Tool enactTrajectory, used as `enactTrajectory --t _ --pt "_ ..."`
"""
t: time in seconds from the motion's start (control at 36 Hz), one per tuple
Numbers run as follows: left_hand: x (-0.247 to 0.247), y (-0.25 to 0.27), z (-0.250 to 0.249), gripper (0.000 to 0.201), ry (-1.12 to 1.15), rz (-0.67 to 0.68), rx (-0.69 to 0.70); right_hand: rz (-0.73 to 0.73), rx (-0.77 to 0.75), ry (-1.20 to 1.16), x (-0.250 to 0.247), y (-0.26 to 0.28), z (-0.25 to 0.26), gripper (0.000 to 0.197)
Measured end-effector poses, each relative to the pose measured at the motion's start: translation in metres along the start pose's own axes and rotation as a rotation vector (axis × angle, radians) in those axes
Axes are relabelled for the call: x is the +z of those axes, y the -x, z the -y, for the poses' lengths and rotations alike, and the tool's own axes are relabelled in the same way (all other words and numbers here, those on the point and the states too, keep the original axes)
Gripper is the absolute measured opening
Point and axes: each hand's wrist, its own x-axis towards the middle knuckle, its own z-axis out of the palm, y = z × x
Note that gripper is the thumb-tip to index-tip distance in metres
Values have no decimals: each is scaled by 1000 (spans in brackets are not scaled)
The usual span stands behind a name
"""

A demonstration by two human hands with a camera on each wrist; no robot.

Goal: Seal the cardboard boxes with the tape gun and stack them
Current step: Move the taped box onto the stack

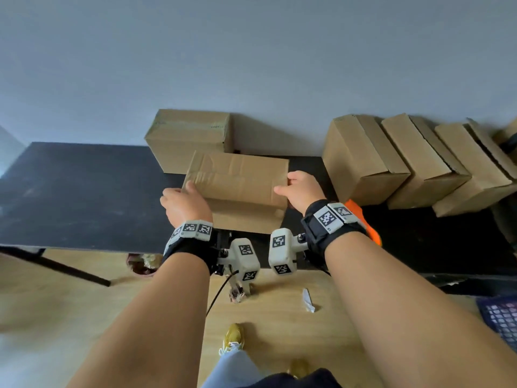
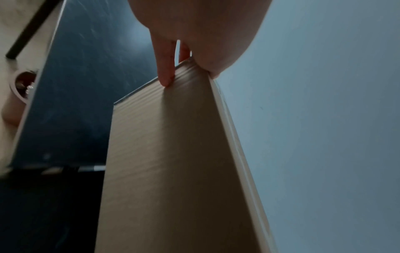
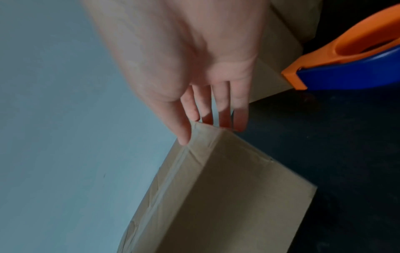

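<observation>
Head view: my left hand (image 1: 186,204) and right hand (image 1: 302,190) grasp the taped box (image 1: 237,180) by its end edges above the black table (image 1: 70,191); bare tabletop lies left.
Left wrist: fingers (image 2: 165,68) grip a corner.
Right wrist: fingers (image 3: 186,119) grip another; tape gun (image 3: 350,65) nearby.

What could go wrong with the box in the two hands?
1. The left hand and right hand hold the box only at its end edges, mostly with fingertips, so the grip might slip and the box could drop onto the table.
2. The tape gun lies close by the right wrist; an arm swing might knock it.
3. The row of boxes on the right leans and could topple if bumped.
</observation>
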Motion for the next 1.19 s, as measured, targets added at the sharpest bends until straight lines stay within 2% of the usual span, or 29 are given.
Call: enactTrajectory --t 0.11,0.19,0.31,0.39,0.53,0.67,0.78,0.92,0.97,1.19 --pt "-23 -36 10 36 8 -39 -47 82 -41 -42 37 -7 29 53" --pt "-38 -61 16 36 -2 -50 -77 141 -49 -95 64 -16 48 64" --pt "-49 -94 22 40 -81 29 -78 231 -19 -108 100 -30 69 79" --pt "-53 -118 26 48 -134 88 -97 255 -6 -101 121 -42 77 82" --pt "-52 -149 27 53 -177 167 -21 179 -31 -95 146 -58 85 76" --pt "-47 -165 19 55 -197 188 20 65 -13 -108 157 -76 95 65" --pt "-39 -164 12 66 -223 139 37 47 25 -136 156 -86 96 59" --pt "-18 -150 -5 62 -255 60 355 -42 56 -148 138 -96 81 41" --pt "-7 -141 -20 62 -251 85 441 -72 74 -151 126 -100 72 37" --pt "49 -86 -72 58 -185 259 558 -207 100 -129 51 -104 30 31"
